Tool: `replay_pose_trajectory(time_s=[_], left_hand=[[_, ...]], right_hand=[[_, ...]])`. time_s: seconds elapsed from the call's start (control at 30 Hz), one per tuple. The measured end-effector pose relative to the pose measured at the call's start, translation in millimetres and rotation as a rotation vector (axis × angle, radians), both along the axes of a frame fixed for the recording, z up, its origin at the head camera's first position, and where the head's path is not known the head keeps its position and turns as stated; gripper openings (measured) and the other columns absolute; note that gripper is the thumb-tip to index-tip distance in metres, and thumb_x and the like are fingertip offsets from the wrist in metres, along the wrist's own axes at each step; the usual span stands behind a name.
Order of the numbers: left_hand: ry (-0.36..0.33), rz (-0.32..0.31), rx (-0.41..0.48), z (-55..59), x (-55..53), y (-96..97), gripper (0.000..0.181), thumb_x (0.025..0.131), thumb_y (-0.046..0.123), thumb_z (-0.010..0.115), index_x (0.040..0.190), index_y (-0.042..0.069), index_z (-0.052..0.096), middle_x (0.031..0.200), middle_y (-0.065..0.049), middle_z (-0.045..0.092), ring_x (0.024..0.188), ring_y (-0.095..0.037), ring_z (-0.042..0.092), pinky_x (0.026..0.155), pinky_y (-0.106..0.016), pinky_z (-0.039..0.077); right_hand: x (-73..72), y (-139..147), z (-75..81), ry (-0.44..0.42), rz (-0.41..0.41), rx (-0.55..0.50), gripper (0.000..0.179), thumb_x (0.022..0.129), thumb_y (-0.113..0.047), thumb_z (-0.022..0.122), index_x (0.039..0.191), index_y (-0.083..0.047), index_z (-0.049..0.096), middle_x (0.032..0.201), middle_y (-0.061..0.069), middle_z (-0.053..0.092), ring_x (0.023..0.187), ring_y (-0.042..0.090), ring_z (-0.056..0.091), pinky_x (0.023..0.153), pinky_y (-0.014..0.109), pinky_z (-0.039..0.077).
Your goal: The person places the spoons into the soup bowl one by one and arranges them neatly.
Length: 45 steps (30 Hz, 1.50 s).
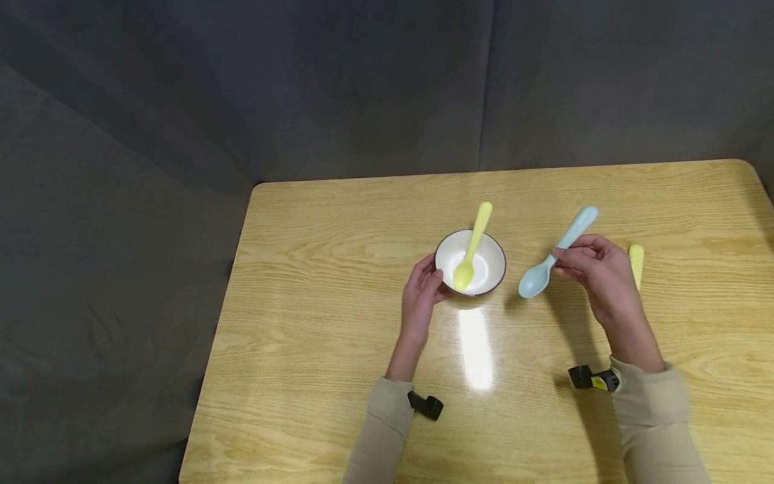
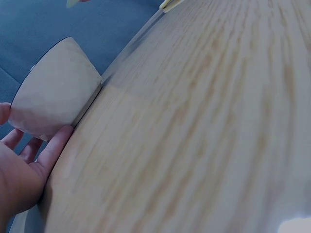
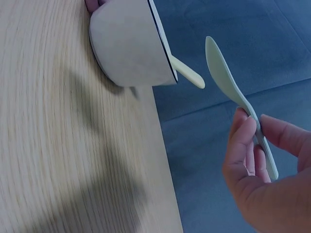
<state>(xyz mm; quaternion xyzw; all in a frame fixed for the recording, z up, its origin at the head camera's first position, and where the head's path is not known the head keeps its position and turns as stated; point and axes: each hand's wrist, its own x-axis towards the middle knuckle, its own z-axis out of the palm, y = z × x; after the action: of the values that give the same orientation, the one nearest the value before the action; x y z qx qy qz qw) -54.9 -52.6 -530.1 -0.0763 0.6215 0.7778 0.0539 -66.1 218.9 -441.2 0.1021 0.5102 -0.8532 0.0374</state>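
Note:
A white bowl (image 1: 492, 275) with a dark rim stands on the table, and a yellow spoon (image 1: 478, 234) leans in it, handle past the far rim. My left hand (image 1: 420, 296) grips the bowl's left side, thumb by the rim and fingers low on the outer wall. To the right, my right hand (image 1: 595, 272) pinches a light blue spoon (image 1: 574, 228) by its handle between thumb and fingers. In the right wrist view this spoon (image 3: 221, 73) is raised above the table, apart from the bowl (image 3: 129, 46).
Just right of my right hand lies a yellow handle (image 1: 636, 262), its lower part hidden by the hand. The wooden table (image 1: 314, 323) ends at a dark curtain (image 1: 375, 87) at the back and left.

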Motion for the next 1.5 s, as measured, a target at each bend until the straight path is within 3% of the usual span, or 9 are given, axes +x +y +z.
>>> replay_pose_trajectory(time_s=[0.2,0.5,0.7,0.97,1.5], left_hand=[[0.013,0.001,-0.002,-0.3,0.2,-0.4,0.046,0.105,0.023,0.059,0.149,0.01,0.053,0.146,-0.008,0.057,0.127,-0.024,0.06,0.09,-0.036,0.061],[0.021,-0.002,0.01,-0.7,0.6,0.1,0.045,0.105,0.022,0.059,0.148,0.009,0.054,0.144,-0.009,0.058,0.126,-0.025,0.06,0.091,-0.038,0.061],[0.021,-0.001,0.0,-0.9,1.2,-0.4,0.044,0.106,0.022,0.059,0.148,0.009,0.054,0.144,-0.009,0.058,0.126,-0.024,0.06,0.091,-0.04,0.061],[0.005,-0.002,-0.045,0.9,-0.2,-1.4,0.047,0.105,0.026,0.058,0.149,0.011,0.053,0.147,-0.007,0.057,0.128,-0.022,0.06,0.087,-0.03,0.06],[-0.003,0.005,-0.025,-0.3,1.1,-0.1,0.046,0.105,0.025,0.059,0.148,0.009,0.054,0.146,-0.009,0.058,0.128,-0.023,0.06,0.085,-0.03,0.06]], right_hand=[[-1.5,-9,0.4,0.0,-0.036,-0.056,0.018,0.094,0.019,0.059,0.091,0.002,0.063,0.078,0.011,0.075,0.068,0.017,0.075,0.064,0.026,0.063],[-2.2,-20,2.5,0.006,-0.07,-0.087,0.015,0.09,0.017,0.069,0.092,0.003,0.062,0.079,0.012,0.075,0.07,0.018,0.076,0.066,0.029,0.064],[-2.7,-26,4.0,0.0,-0.073,-0.078,0.016,0.092,0.018,0.063,0.092,0.002,0.062,0.079,0.011,0.075,0.069,0.017,0.075,0.066,0.027,0.064],[-4.8,-30,4.9,0.008,-0.07,-0.089,0.015,0.093,0.017,0.062,0.094,0.003,0.06,0.079,0.012,0.075,0.07,0.018,0.075,0.068,0.028,0.064],[-4.6,-38,-1.9,-0.013,-0.075,-0.117,0.017,0.092,0.021,0.059,0.094,0.004,0.059,0.078,0.012,0.075,0.07,0.019,0.075,0.07,0.029,0.064]])
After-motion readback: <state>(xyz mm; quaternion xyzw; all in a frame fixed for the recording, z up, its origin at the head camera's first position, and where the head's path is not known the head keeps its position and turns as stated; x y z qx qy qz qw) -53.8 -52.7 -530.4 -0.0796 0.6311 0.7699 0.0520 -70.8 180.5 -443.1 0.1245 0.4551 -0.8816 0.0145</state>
